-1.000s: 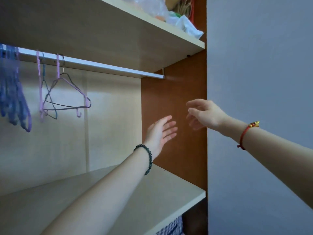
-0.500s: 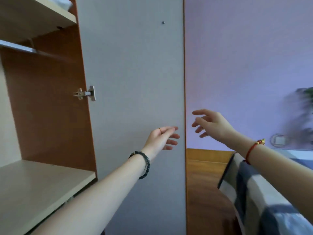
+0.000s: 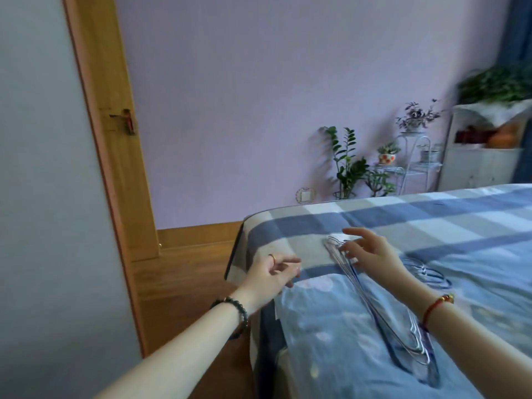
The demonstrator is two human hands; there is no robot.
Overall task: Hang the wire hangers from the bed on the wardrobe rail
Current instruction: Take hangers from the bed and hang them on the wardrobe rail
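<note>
Over bed at 4 o'clock, view is now off wardrobe: R hand open above wire hangers, L hand slack, empty; pick-up pending.

The right hand covers part of the stacked wire hangers; their number is unclear. The leafy plant at top right is blurred and cut off.
</note>
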